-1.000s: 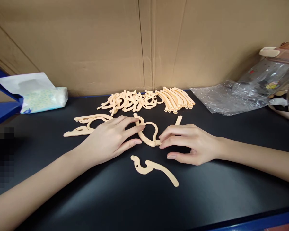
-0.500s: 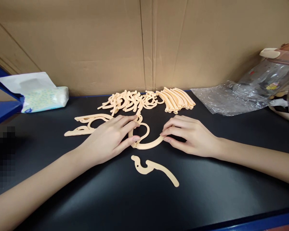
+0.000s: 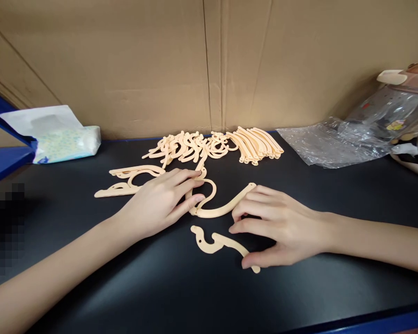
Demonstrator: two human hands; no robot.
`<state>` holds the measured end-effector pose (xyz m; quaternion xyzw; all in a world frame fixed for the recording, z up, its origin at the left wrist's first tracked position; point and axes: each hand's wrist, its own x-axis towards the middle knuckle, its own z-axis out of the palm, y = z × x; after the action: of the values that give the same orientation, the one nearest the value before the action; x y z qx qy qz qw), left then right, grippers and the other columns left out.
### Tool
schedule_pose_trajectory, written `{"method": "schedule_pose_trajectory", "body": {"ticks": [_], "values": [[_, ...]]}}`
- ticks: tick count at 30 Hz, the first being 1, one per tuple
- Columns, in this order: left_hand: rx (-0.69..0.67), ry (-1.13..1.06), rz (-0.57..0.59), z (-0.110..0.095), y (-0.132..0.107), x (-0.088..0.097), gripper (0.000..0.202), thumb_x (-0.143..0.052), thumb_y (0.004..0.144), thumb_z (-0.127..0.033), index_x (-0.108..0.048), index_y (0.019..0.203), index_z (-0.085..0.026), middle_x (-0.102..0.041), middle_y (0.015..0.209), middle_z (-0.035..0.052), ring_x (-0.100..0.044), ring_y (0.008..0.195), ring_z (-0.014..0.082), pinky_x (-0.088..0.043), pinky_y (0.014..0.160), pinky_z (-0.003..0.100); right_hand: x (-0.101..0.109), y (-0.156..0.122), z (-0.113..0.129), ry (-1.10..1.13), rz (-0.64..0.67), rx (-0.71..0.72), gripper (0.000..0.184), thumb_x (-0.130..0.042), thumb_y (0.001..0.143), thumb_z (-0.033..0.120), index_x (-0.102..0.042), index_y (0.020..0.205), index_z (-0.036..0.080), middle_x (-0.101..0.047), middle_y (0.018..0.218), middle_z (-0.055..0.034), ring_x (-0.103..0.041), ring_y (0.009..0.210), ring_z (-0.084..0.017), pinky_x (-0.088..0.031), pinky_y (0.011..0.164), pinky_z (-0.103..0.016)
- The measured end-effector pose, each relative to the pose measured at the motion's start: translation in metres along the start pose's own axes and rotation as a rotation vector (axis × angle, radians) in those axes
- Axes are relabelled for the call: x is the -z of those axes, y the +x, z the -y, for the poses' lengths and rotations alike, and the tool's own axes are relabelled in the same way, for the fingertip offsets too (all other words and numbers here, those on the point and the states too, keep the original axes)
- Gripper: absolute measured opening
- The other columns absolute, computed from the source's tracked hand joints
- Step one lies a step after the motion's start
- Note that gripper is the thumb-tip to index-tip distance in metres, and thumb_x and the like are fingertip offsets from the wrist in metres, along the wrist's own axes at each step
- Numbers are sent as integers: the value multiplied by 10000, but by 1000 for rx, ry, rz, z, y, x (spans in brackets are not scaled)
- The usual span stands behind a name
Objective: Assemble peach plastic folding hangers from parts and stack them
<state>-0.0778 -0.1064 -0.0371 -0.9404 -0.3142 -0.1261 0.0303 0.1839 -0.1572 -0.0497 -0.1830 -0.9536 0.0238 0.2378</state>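
Observation:
My left hand holds the left side of a cream plastic folding hanger, lying flat with one curved arm stretched out to the right. Its fingertips cover part of the joint. Over the front piece hovers my right hand, fingers and thumb spread and nothing gripped. The thumb lies over the lower end of a cream hanger hook piece, which has a curved arm; I cannot tell whether they touch. Left of my left hand rest more hanger parts, partly joined.
Loose hook parts are heaped at the back beside a row of curved hanger arms. A tissue pack stands back left. A clear plastic bag and a bottle are back right, before a cardboard wall.
My right hand has let go of the hanger's curved arm, moved toward me and spread over the hook piece. My left hand stays on the hanger.

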Motion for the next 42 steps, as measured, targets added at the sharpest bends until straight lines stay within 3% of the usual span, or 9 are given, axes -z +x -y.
{"method": "schedule_pose_trajectory", "body": {"ticks": [4,7,11,17,24,31,34,38,42], "values": [[57,-9,-66,-2,0,-2,389,-361,997,-354,-668,1133,-160,-675,1223,90,-648,1074,248,-535,894,406,12,4,6,73,132,-25,98,-630,855,218,-678,919,161,-621,879,-38,-517,810,-154,-402,793,-302],[158,-67,-97,-4,1,-2,297,-435,972,-339,-699,1008,-208,-705,1159,45,-675,1007,220,-552,808,351,25,6,6,71,215,-23,155,-560,863,85,-676,926,169,-615,875,-31,-515,826,-143,-396,761,-277],[271,-230,-118,-8,2,-3,186,-540,916,-318,-691,881,-214,-729,1026,17,-687,904,197,-543,794,332,34,6,2,50,292,-22,159,-541,889,69,-645,835,176,-612,868,-26,-502,789,-135,-379,706,-276],[266,-402,-140,-12,4,-5,153,-538,922,-289,-661,970,-212,-731,965,3,-684,865,159,-532,762,267,35,5,-8,61,317,-87,246,-456,883,25,-572,734,183,-584,836,-11,-444,702,-124,-351,643,-261],[206,-446,-139,-13,5,-6,191,-466,941,-232,-652,974,-206,-723,1008,31,-678,929,167,-543,823,293,39,1,-19,10,240,-245,234,-410,894,75,-609,879,196,-604,895,-26,-543,736,-128,-400,653,-262],[220,-408,-168,-12,4,-10,206,-459,938,-228,-611,1074,-196,-693,1060,48,-665,965,174,-544,861,325,42,0,-26,-78,219,-283,201,-431,922,144,-627,919,190,-636,876,-34,-582,781,-151,-416,698,-282],[223,-392,-162,-11,4,-12,227,-443,939,-215,-591,1110,-197,-680,1078,48,-658,986,178,-540,875,334,47,1,-23,-82,280,-305,168,-538,924,299,-633,831,198,-624,794,-12,-572,741,-153,-393,669,-288],[207,-363,-149,-10,2,-12,265,-410,944,-167,-569,1154,-189,-662,1101,53,-646,996,174,-530,848,310,51,3,-14,-69,377,-306,349,-698,776,543,-633,753,201,-599,743,2,-550,717,-172,-372,652,-306],[150,-254,-173,-16,0,-5,290,-401,950,-143,-555,1194,-177,-626,1193,71,-600,1081,184,-485,919,333,49,2,-5,-39,436,-267,179,-667,847,353,-629,756,204,-588,767,4,-523,698,-157,-367,686,-326]]}}
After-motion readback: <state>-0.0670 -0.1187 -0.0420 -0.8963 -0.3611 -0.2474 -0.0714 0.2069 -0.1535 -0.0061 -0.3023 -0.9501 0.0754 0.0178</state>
